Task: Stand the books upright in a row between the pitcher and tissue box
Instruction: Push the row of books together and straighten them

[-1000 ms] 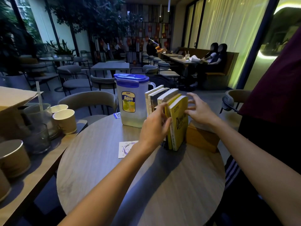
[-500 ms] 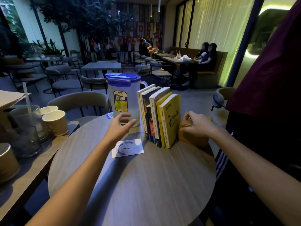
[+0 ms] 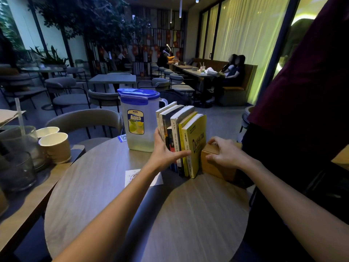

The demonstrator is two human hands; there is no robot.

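Books [image 3: 181, 137] stood upright in a row on the round bench [image 3: 143, 214], spines toward the camera, leaning slightly right, between the pitcher [image 3: 138, 120] and the tissue box [image 3: 213, 163]. Left hand [image 3: 166, 154] was open, fingers [image 3: 181, 153] spread flat across the spines, thumb up beside the leftmost book. Right hand [image 3: 224, 154] rested on the tissue box top, fingers curled loosely over its near edge. Yellow book [image 3: 196, 146] touched the box. Paper cups [image 3: 54, 146] sat well apart, left.
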